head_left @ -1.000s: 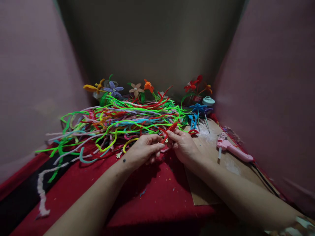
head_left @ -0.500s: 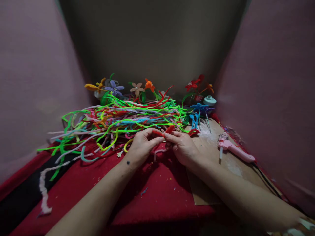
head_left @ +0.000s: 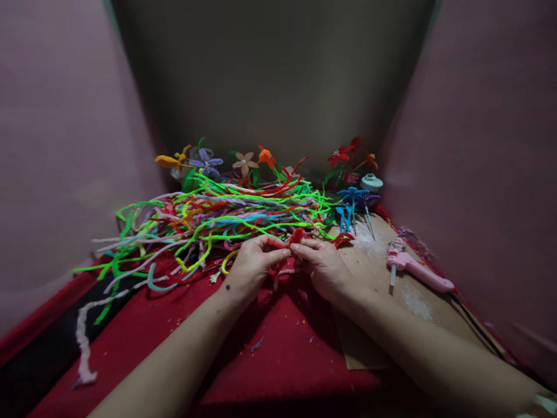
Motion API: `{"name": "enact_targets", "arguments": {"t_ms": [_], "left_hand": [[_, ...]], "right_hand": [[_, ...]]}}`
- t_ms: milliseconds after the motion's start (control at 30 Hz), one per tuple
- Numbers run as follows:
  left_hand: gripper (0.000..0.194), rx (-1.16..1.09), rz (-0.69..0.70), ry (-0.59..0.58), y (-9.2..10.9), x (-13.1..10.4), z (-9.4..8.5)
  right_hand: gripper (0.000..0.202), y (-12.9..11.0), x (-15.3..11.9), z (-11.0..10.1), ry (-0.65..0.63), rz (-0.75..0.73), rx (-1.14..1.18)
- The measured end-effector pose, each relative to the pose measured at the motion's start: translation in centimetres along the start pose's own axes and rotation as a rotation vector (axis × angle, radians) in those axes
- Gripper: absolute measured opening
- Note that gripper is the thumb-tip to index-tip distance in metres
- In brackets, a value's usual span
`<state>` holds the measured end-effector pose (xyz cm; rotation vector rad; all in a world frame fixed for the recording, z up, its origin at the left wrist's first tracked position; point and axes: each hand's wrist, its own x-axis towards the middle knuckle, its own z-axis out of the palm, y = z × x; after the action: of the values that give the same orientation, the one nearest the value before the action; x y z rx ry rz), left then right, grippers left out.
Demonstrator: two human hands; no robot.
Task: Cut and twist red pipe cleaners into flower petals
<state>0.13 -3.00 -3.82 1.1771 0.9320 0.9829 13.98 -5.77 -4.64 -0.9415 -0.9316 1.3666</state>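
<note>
Both hands meet over the front of the table, pinching a red pipe cleaner [head_left: 296, 236] bent into a petal-like loop. My left hand [head_left: 256, 261] grips its left part between thumb and index finger. From the right, my right hand [head_left: 324, 264] closes thumb and fingers at the base of the loop; its lower fingers are partly hidden. More red pipe cleaner [head_left: 343, 238] shows just beyond my right hand, and whether it joins the held piece I cannot tell. Right behind the hands lies a heap of colourful pipe cleaners [head_left: 243, 219].
A pink glue gun [head_left: 418, 270] rests on a brown board [head_left: 374, 302] at right, its cord running toward me. Blue pipe-cleaner flowers [head_left: 353, 194] stand near a pale green round object [head_left: 371, 183]. Finished flowers [head_left: 206, 162] line the back. Scraps dot the red cloth [head_left: 278, 371].
The red loop between my fingers has turned slightly and looks rounder and more upright. Both hands stay together; the whole view has shifted a little.
</note>
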Motion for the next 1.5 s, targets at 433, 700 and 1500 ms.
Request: {"name": "enact_targets", "arguments": {"t_ms": [433, 700, 1500], "left_hand": [[0.021, -0.028, -0.029, -0.071, -0.1, -0.4, 0.0], [0.013, 0.080, -0.021, -0.003, 0.7, -0.7, 0.5], [0.015, 0.057, -0.027, -0.024, 0.4, -0.7, 0.1]], "right_hand": [[0.016, 0.2, 0.3, -0.1, -0.015, -0.009, 0.010], [0.022, -1.0, -0.1, 0.0, 0.039, -0.118, -0.214], [0.012, -0.8, 0.2, 0.0, -0.006, -0.035, -0.198]]}}
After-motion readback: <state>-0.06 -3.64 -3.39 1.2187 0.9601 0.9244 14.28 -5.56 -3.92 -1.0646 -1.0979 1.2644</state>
